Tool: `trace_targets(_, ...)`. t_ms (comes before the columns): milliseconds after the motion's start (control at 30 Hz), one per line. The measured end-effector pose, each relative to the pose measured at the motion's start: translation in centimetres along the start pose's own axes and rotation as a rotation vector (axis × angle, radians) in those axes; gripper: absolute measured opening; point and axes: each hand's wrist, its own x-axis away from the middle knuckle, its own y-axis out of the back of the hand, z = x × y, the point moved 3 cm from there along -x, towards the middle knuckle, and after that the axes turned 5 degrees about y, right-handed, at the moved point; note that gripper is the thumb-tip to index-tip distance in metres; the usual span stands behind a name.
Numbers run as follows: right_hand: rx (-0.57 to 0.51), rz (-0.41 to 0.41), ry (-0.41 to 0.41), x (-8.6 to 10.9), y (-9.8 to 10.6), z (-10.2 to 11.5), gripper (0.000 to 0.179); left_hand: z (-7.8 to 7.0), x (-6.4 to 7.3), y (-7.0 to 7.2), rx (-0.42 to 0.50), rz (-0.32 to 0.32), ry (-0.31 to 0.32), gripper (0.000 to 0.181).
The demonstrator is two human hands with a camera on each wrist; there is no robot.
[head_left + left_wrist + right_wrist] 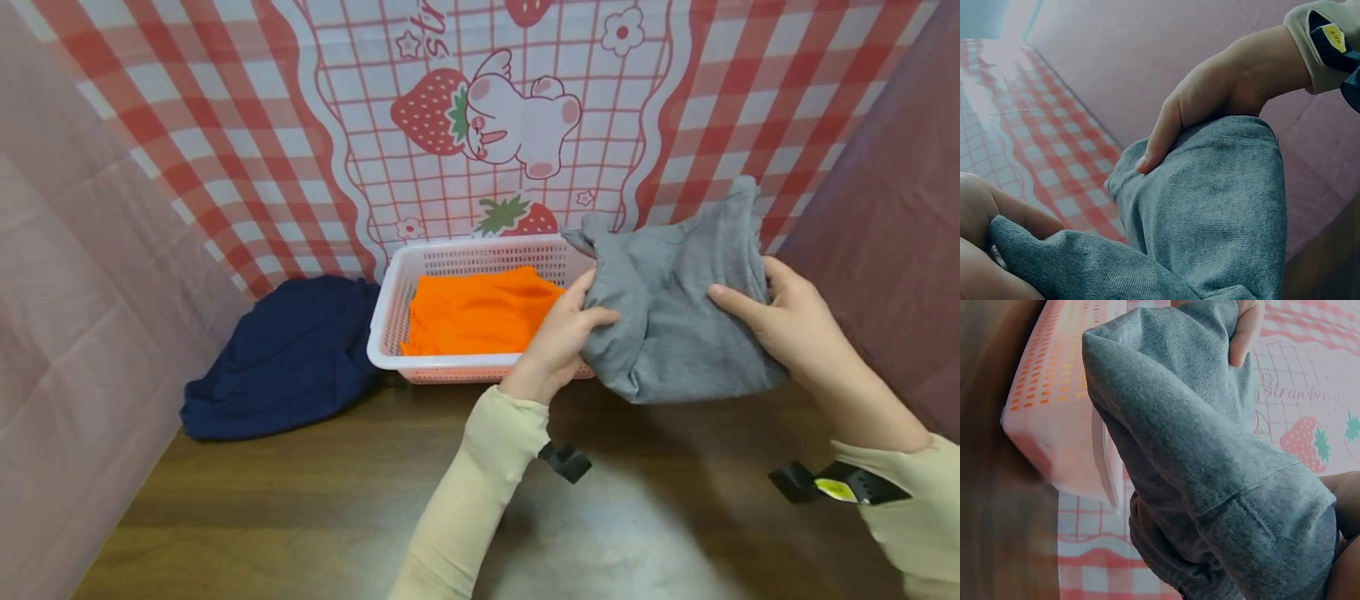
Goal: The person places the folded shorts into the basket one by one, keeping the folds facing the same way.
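A folded grey garment (675, 325) is held up over the table, to the right of the basket. My left hand (558, 333) grips its left side, thumb in front and fingers behind. At its right side my right hand (798, 321) holds on, the thumb lying across the front of the cloth. In the left wrist view the garment (1216, 194) hangs in soft folds between both hands. The right wrist view shows the grey cloth (1172, 419) bent over, with a seam near its lower part. An orange garment (480, 312) lies folded inside the white-pink plastic basket (450, 362).
Left of the basket a dark navy garment (288, 362) lies in a heap on the wooden table (300, 508). A red checked strawberry-print cloth (517, 108) hangs behind. Pink cloth walls (97, 275) stand at both sides.
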Motion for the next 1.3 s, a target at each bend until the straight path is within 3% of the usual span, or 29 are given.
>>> trace_targets(233, 0.007, -0.014, 0.051, -1.1, -1.8, 1.5, 0.062, -0.3, 0.6, 1.9, 0.008, -0.04, -0.044, 0.061)
trace_targets(500, -0.098, 0.001, 0.061, -2.4, -3.5, 2.7, 0.068, -1.1, 1.1, 3.9, 0.094, -0.064, -0.109, 0.063)
trace_targets(900, -0.169, 0.008, 0.095, -5.1, -6.3, 4.3, 0.062, -3.0, 1.8, 7.1, 0.069, -0.143, -0.173, 0.059)
trace_targets(1300, -0.239, 0.017, 0.12, -8.2, -10.3, 4.7, 0.053, -4.4, 2.6, 11.3, 0.056, -0.279, -0.225, 0.062)
